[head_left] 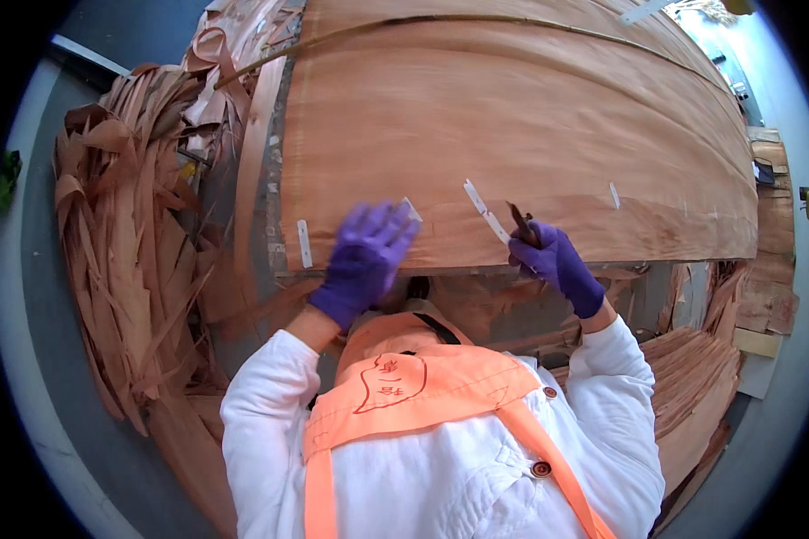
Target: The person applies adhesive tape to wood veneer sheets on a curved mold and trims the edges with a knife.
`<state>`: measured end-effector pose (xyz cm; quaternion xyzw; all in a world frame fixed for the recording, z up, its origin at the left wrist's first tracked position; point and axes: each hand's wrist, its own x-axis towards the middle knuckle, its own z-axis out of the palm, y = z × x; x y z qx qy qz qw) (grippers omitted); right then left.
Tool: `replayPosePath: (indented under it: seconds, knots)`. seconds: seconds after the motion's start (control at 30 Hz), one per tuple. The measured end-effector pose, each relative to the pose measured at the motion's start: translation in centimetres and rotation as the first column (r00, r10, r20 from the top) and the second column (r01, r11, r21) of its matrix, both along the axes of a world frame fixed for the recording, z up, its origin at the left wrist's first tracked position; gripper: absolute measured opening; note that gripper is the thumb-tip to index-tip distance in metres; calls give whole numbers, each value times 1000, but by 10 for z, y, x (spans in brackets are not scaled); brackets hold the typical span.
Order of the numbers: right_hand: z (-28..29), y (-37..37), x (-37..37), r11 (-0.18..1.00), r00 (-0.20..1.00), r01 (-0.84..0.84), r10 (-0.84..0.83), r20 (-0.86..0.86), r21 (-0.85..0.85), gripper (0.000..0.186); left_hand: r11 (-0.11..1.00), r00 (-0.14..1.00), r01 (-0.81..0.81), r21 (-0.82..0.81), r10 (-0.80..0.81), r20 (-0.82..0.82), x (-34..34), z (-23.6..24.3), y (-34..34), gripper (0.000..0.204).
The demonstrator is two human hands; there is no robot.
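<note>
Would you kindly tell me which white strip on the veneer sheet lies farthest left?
The white strip by the near left corner of the veneer sheet, left of the left gloved hand; the other strips all lie farther right.

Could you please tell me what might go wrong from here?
The dark tool in the right hand could scratch the wood sheet if it slips. The left hand, spread at the sheet's near edge close to a white strip, might nudge that strip askew.
</note>
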<state>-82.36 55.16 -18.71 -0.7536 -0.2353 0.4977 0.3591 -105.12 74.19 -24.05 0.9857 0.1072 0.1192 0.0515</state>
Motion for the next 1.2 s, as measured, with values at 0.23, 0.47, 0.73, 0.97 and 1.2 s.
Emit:
replayPosePath:
  seconds: [0.23,0.47,0.73,0.97,1.2]
  knots:
    - [6,-5,-18,986,966,148,-126,-227,83,12,954,950,-301,0,300,82,-22,-18,32,51]
    - [2,19,-58,975,961,171,-133,-242,144,15,942,937,-268,-200,304,174,-41,10,36,48]
    - [8,84,-142,947,958,214,-157,-239,238,19,909,912,-193,-369,305,276,-114,15,89,45]
    - [25,232,-261,892,981,-194,170,96,407,33,987,984,-160,-16,161,73,-211,-4,182,39]
    - [39,365,-349,596,349,-803,447,823,17,44,995,988,-6,97,21,-156,-209,-16,244,36]
